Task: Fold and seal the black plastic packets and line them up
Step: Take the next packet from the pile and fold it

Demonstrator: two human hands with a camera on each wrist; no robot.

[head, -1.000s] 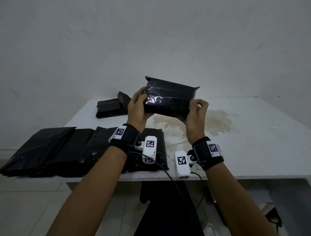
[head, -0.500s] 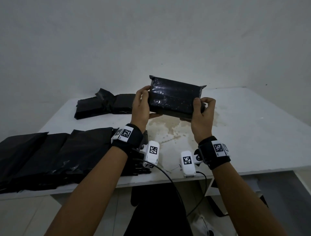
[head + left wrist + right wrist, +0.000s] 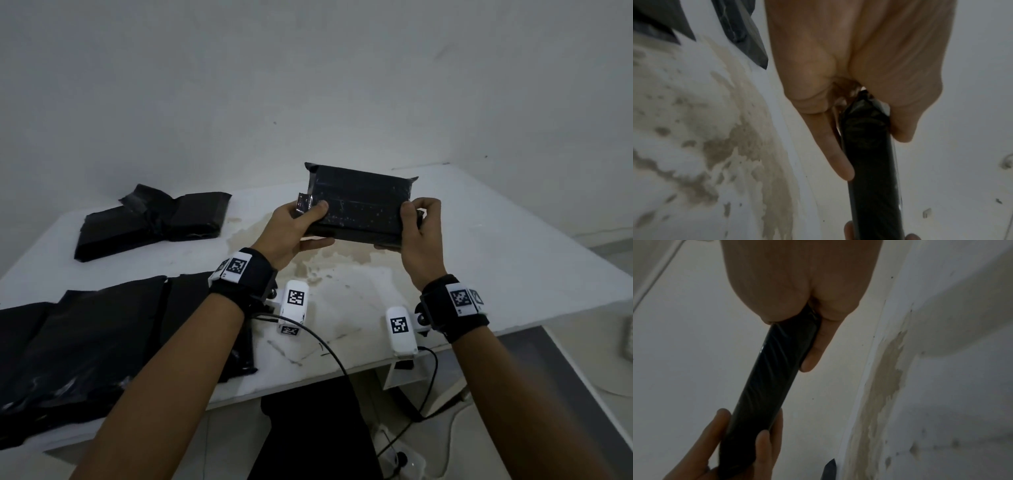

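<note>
Packet (image 3: pixel 359 209) held above the tabletop (image 3: pixel 479 260), lower and nearer than 0.5 s ago. A small flap now shows at its left end under the thumb. Left hand (image 3: pixel 294 229) grip grasps the left end, right hand (image 3: pixel 419 233) the right. Wrist views show the packet edge-on, thumb and fingers on opposite faces. Flat packets (image 3: pixel 85 342) lie near left.

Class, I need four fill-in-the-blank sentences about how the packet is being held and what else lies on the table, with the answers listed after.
1. The packet is held by ____ hands.
2. The left hand grips its ____ end.
3. The packet is held ____ the table, not resting on it.
4. The stain on the table lies ____ the packet.

Answers: both; left; above; below
</note>
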